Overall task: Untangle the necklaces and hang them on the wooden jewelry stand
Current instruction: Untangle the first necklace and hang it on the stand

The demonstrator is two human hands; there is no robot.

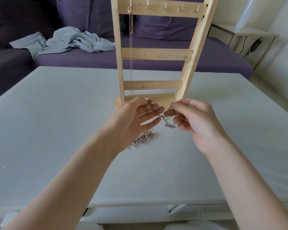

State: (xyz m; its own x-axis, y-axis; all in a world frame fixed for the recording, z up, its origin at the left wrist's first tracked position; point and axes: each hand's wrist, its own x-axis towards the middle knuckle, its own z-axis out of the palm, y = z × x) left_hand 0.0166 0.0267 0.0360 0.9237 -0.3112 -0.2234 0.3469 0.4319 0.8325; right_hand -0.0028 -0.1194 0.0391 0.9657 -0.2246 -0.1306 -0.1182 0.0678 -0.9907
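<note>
Thin silver chain [167, 119] held up between both hands, just in front of the stand [156, 53] base, a small pendant dangling below the fingers. Right hand [194, 120] pinches the chain at thumb and forefinger — tips closed tight on it, other fingers curled loosely underneath. Left hand [136, 118] faces palm inward, fingers mostly straight and spread a bit; the chain runs across or against its fingertips, thumb up near the forefinger, but whether it actually pinches the chain I cannot tell. Below the left hand, a tangled pile [144, 138] of silvery necklaces lies on the table [56, 113], partly hidden by the left wrist.

Stand is upright on the table's far half, three crossbars with small hooks. One rose-gold necklace [131, 47] already hangs from the top bar's leftmost hook, dropping straight down past the lower bars.

Behind the table — a purple sofa [156, 52] with a crumpled light-blue cloth [70, 41] on the seat. White side table [244, 35] at far right, cables beside it.
</note>
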